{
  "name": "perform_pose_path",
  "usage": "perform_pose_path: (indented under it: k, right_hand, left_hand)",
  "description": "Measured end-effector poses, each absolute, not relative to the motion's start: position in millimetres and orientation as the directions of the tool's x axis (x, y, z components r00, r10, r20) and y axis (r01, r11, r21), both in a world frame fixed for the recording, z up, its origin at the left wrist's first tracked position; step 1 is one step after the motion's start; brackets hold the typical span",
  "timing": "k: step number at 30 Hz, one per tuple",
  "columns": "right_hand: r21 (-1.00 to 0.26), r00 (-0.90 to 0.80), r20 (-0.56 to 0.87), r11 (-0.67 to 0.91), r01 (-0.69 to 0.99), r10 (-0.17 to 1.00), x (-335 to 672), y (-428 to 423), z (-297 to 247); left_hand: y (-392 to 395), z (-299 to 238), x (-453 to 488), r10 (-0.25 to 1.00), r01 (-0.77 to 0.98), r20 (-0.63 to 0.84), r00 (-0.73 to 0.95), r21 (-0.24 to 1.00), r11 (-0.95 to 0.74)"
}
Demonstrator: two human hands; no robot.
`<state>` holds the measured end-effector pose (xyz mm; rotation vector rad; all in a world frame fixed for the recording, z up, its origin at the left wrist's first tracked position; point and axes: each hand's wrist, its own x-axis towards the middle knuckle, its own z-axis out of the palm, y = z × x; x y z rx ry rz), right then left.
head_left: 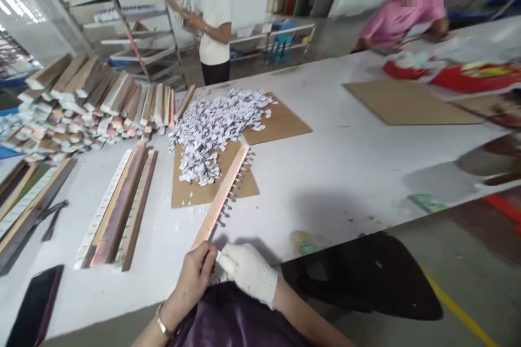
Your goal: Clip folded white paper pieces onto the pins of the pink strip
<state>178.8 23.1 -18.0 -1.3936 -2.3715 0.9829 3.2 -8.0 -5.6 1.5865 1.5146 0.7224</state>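
Observation:
A long pale wooden strip (pixel 222 195) with small tags stuck along its right edge lies on the white table (pixel 345 168), running away from me over a cardboard sheet (pixel 191 192). My bare left hand (pixel 195 276) is closed on the strip's near end. My right hand (pixel 246 268), in a white knit glove, is closed beside it, pinching at the same end. A heap of small printed white tags (pixel 215 124) lies on the cardboard beyond.
Finished strips (pixel 118 211) lie to the left, with stacked mouldings (pixel 81 103) behind and a dark phone (pixel 35 306) at the near left edge. One person stands at the far side holding a strip; another leans over the table at far right. Another cardboard sheet (pixel 407 103) lies right.

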Motion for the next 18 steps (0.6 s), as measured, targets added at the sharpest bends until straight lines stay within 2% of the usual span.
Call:
perform_pose_path:
  k: [3,6,8,9,11,13,18]
  right_hand:
    - [-0.632,-0.521,-0.212,0.291,0.718,0.827,184,31,-20]
    - [-0.476,-0.447,-0.322,0.266,0.838,0.835,183,46,-21]
    - [-0.354,-0.437,-0.356,0.313,0.881,0.826,178,53,-23]
    - [-0.312,-0.444,-0.355,0.343,0.886,0.823,174,55,-25]
    - [-0.273,-0.451,-0.323,0.375,0.886,0.832,167,54,-29]
    - [-0.263,-0.428,-0.295,0.358,0.896,0.855,160,51,-33]
    - [-0.238,-0.397,-0.277,0.338,0.911,0.875,149,42,-41]
  left_hand:
    - [0,-17,2,0.994,0.632,-0.072,0.081,0.775,0.005]
    - [20,-27,-3,0.993,0.825,0.105,0.055,0.555,-0.104]
    - [32,-32,-6,0.987,0.898,0.121,0.105,0.414,-0.147]
    - [36,-34,-7,0.987,0.911,0.097,0.126,0.382,-0.154]
    - [39,-37,-8,0.989,0.908,0.05,0.137,0.393,-0.145]
    - [37,-40,-10,0.993,0.883,0.036,0.111,0.454,-0.115]
    - [31,-46,-11,0.996,0.818,0.065,0.053,0.57,-0.08]
